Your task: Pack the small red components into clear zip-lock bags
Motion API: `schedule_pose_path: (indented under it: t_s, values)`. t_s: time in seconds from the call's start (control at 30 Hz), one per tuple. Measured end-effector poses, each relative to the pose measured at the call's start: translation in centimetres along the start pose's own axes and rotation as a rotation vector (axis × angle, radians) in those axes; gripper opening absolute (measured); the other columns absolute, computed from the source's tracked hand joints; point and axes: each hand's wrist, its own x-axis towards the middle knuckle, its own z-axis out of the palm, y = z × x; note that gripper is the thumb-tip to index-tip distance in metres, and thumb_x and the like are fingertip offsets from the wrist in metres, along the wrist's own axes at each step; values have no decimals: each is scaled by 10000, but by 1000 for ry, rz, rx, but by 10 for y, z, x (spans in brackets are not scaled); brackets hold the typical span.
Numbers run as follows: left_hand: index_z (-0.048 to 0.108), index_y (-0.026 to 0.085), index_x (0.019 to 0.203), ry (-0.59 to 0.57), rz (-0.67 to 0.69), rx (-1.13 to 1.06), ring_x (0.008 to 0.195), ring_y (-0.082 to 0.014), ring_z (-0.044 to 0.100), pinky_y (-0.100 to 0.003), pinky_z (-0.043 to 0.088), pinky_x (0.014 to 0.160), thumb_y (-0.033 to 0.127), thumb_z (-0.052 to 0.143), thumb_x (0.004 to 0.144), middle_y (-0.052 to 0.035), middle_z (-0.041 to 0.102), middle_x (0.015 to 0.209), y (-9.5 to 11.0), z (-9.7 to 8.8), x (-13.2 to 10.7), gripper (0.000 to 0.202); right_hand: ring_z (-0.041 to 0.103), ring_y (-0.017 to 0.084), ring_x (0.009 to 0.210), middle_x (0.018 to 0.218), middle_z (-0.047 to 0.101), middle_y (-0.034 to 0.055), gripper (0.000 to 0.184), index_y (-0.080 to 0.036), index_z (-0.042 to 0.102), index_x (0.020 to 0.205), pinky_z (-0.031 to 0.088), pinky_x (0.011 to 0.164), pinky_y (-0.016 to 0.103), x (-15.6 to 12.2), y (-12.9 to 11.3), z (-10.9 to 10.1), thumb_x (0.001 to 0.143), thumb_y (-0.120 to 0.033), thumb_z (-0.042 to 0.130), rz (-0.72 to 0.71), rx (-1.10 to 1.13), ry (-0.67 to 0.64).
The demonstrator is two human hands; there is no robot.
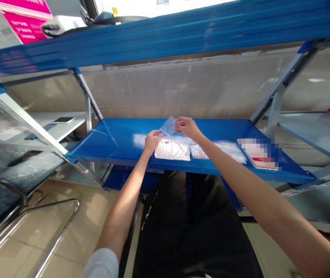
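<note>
Both my hands hold a small clear plastic bag (168, 126) just above the blue shelf (118, 139). My left hand (152, 141) pinches its lower left edge, fingers closed. My right hand (187, 127) grips its upper right corner, fingers curled. Right below the bag lies a white packet with red marks (172, 150). Further clear packets with red contents (199, 151) lie flat to the right of it.
A blurred flat item (259, 153) rests at the shelf's right end. A second blue shelf (165, 34) hangs overhead with pink boxes (26, 19) on it. A phone (63, 120) lies on a white shelf at left. Metal chair tubing (28, 208) stands at lower left.
</note>
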Motion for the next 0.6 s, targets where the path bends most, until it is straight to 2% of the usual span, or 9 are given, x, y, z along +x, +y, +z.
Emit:
schedule_pose_path:
  t_s: [0.1,0.17,0.23,0.3,0.37,0.47,0.53,0.6]
  values:
    - [707,145,1188,-109,-133,-277,870,-194,752,-238,497,650,374,696,925,-135,781,1116,13,7,-2,349,764,204,752,801,759,45,196,-199,638,928,627,733,317,-15,-1,8,812,-196,795,105,287,86]
    - [718,149,1126,-146,-151,-367,866,-189,749,-226,485,654,342,751,881,-114,788,1009,19,10,-3,313,764,203,785,821,759,54,274,-206,608,906,631,774,328,-23,-1,14,769,-199,845,167,397,85]
    - [727,157,1078,-121,-162,-400,832,-175,734,-220,473,649,266,782,834,-90,779,921,23,10,-3,273,758,197,800,841,760,65,298,-203,601,906,617,758,313,-28,0,16,750,-188,855,239,431,67]
    - [741,170,1063,-110,-167,-386,779,-154,708,-215,448,624,205,766,817,-72,766,884,26,6,-1,249,748,185,814,878,763,71,261,-197,616,938,585,711,283,-29,1,15,777,-194,822,295,432,58]
    - [761,187,1064,-157,-171,-336,733,-135,674,-212,419,602,173,736,816,-58,754,863,28,0,4,250,730,169,815,887,760,69,208,-190,641,956,539,665,252,-27,1,11,802,-193,781,325,395,45]
    - [775,201,1086,-213,-190,-269,685,-116,629,-210,380,576,146,713,819,-46,735,837,30,-6,15,279,700,162,765,809,737,51,238,-184,667,974,452,583,225,-22,4,7,763,-150,771,323,264,-2]
    - [749,195,1148,-160,-197,-284,709,-119,635,-207,384,574,152,704,845,-53,733,869,30,-3,23,310,688,171,721,748,712,23,342,-195,663,1035,413,550,224,-19,8,9,720,-124,777,285,166,8]
    - [682,194,1265,-80,-208,-338,762,-128,665,-202,422,600,185,700,884,-65,739,951,28,4,30,382,683,179,694,718,691,-7,439,-215,643,1112,431,557,233,-14,13,16,703,-113,767,228,86,57]
